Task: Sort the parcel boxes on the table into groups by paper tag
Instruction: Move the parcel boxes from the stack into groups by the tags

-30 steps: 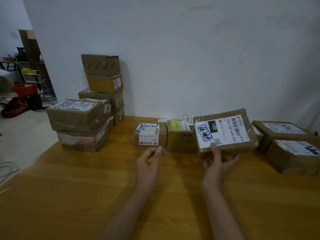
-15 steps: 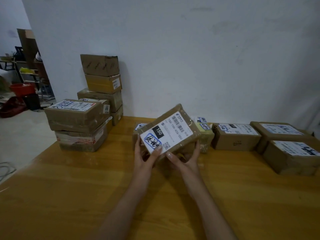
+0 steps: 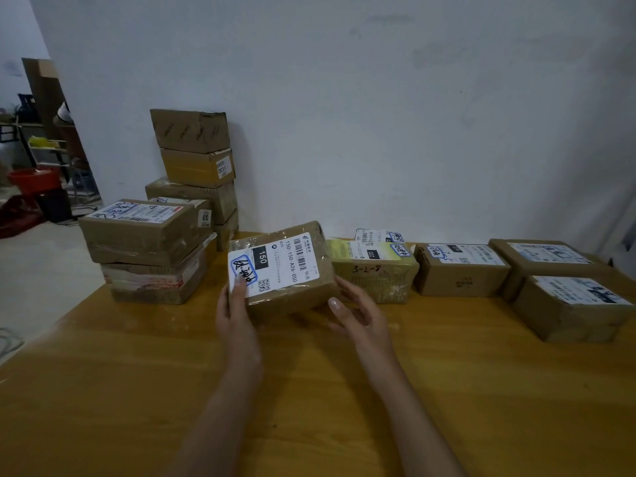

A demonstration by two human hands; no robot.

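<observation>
1. Near the middle of the table's (image 3: 309, 390) far edge, one brown parcel box (image 3: 283, 270) sits tilted between two hands, wrapped in clear tape. What lies under it is hidden.
2. On its top is one white shipping label (image 3: 296, 256) with a barcode, a black "150" block and a QR code. At the label's near left corner is a blue-bordered paper tag (image 3: 243, 270) with handwriting.
3. At the box's near left corner the left hand (image 3: 234, 315) grips it, thumb pressed on the tag and the other fingers out of sight below.
4. By the near right corner the right hand (image 3: 359, 316) has its fingers loose and spread, holding nothing. Whether the fingertips touch the cardboard I cannot tell.
5. Rightward along the far edge stand five more boxes:
   - a yellowish taped box (image 3: 371, 278) marked "3-L-8", just beside the held one
   - a low box (image 3: 377, 235) behind it
   - a plain brown box (image 3: 461, 273)
   - a rear corner box (image 3: 543, 256) and a front corner box (image 3: 568, 309) at the far right corner
6. Toward the left edge, a large labelled box (image 3: 144, 235) lies on a red-taped box (image 3: 155, 282). Behind them a wall stack (image 3: 196, 166) shows four boxes, with one more partly hidden between.
</observation>
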